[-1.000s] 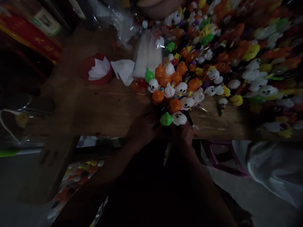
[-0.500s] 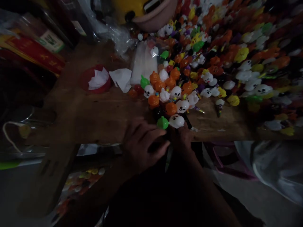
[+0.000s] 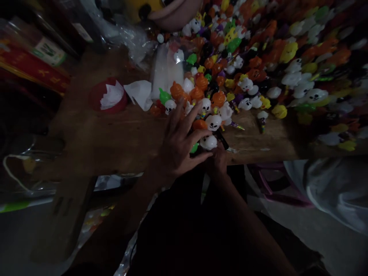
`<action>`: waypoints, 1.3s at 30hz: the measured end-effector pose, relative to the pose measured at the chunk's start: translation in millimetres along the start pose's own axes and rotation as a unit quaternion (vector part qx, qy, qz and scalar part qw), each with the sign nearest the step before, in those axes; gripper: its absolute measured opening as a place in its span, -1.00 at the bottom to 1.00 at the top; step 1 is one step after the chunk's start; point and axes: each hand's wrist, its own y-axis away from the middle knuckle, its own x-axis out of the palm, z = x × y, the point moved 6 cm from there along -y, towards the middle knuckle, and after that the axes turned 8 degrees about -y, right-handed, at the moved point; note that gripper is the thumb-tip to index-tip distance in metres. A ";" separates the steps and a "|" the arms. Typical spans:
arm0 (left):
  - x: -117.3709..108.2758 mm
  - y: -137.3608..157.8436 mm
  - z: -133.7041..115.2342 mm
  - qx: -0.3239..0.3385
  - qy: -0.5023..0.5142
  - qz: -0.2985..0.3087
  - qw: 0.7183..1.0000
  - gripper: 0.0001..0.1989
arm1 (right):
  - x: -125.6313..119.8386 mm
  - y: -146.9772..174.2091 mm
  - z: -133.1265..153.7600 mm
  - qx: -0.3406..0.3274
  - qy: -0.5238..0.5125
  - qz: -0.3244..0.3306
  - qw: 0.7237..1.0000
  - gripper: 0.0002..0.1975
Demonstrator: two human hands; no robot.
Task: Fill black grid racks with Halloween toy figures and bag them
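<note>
My left hand (image 3: 182, 143) reaches over a cluster of small plastic toy heads, its fingers spread. Its thumb and a finger lie on either side of a white ghost-like head (image 3: 208, 142); whether they grip it I cannot tell. Under the fingers sit a green head (image 3: 194, 148) and an orange pumpkin head (image 3: 199, 124). A white skull head (image 3: 213, 122) is just beyond. At the table's front edge, my right hand (image 3: 217, 160) is closed, just below the white head; what it holds is hidden in shadow. A black-handled tool (image 3: 222, 141) lies beside it.
A large heap of colourful toy heads (image 3: 290, 69) covers the right of the wooden table (image 3: 109, 138). To the left stand a red bowl of paper slips (image 3: 110, 97) and a white paper piece (image 3: 140, 94). Clear plastic bags (image 3: 166, 69) lie behind. A pink stool (image 3: 267, 182) stands below right.
My left hand has moved forward and spread its fingers over the toy cluster. My right hand stays closed at the table edge. The view has shifted slightly.
</note>
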 end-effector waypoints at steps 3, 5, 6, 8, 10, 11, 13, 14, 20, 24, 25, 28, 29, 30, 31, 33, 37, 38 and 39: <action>2.3 -1.2 0.1 0.017 -0.007 -0.022 1.000 -0.62 | -6.5 -3.0 11.0 -0.031 -0.022 -0.031 0.999 -0.69; 4.6 -2.5 1.5 0.013 -0.002 -0.022 1.000 -0.51 | -7.8 -5.0 15.4 -0.044 -0.031 -0.042 0.998 -0.68; 5.7 -3.2 2.0 0.008 0.001 -0.018 1.000 -0.46 | -7.0 -5.9 15.8 -0.044 -0.030 -0.040 0.998 -0.68; 7.2 -4.9 1.3 0.002 0.000 -0.008 1.000 -0.38 | -3.8 -7.1 14.6 -0.041 -0.023 -0.032 0.998 -0.70; 7.5 -6.5 -1.4 0.001 -0.007 -0.007 1.000 -0.43 | -1.8 -6.8 12.3 -0.038 -0.007 -0.033 0.999 -0.72; 7.3 -7.2 -2.8 0.000 -0.010 -0.012 1.000 -0.49 | -1.7 -6.2 11.4 -0.037 0.000 -0.039 0.999 -0.73; 7.7 -7.9 -4.7 -0.005 -0.014 -0.024 1.000 -0.65 | -2.6 -4.5 9.9 -0.035 0.015 -0.052 0.998 -0.73; 8.5 -7.9 -5.0 -0.008 -0.016 -0.028 0.999 -0.70 | -2.9 -3.5 9.1 -0.033 0.021 -0.054 0.998 -0.74; 15.0 -5.5 -1.9 -0.017 -0.007 -0.046 0.999 -0.67 | -1.1 1.4 5.2 -0.030 0.027 -0.050 0.998 -0.77; 11.8 -5.2 -3.2 -0.001 0.030 -0.070 0.997 -0.72 | -1.6 5.9 9.6 -0.038 0.061 -0.049 0.996 -0.74; 11.1 -5.3 -3.3 0.004 0.034 -0.072 0.997 -0.72 | -1.6 6.8 11.8 -0.041 0.076 -0.047 0.995 -0.74; 11.5 -5.7 -1.5 0.009 0.055 -0.074 0.996 -0.73 | -1.7 7.9 16.1 -0.038 0.098 -0.045 0.993 -0.76; 12.5 -5.8 -1.0 0.011 0.060 -0.075 0.995 -0.75 | -1.8 7.3 15.9 -0.031 0.097 -0.050 0.994 -0.76; 13.7 -5.6 -0.8 0.012 0.059 -0.077 0.995 -0.78 | -1.5 6.2 15.1 -0.025 0.094 -0.053 0.994 -0.76; 14.8 -5.3 -1.0 0.014 0.052 -0.081 0.995 -0.81 | -0.7 4.6 14.0 -0.020 0.090 -0.053 0.994 -0.75; 16.6 -4.2 -1.8 0.012 0.032 -0.088 0.996 -0.84 | 1.5 0.4 11.7 -0.013 0.088 -0.049 0.995 -0.73; 15.1 -1.0 -4.0 0.015 -0.004 -0.101 0.995 -0.84 | -3.8 -0.8 17.1 -0.018 0.062 -0.028 0.998 -0.74; 13.7 -0.5 -4.0 0.018 -0.012 -0.100 0.995 -0.84 | -10.5 2.0 21.1 -0.032 0.041 -0.024 0.998 -0.77; 11.9 -0.2 -3.4 0.020 -0.016 -0.099 0.995 -0.84 | -20.3 5.9 24.6 -0.046 0.020 -0.025 0.998 -0.77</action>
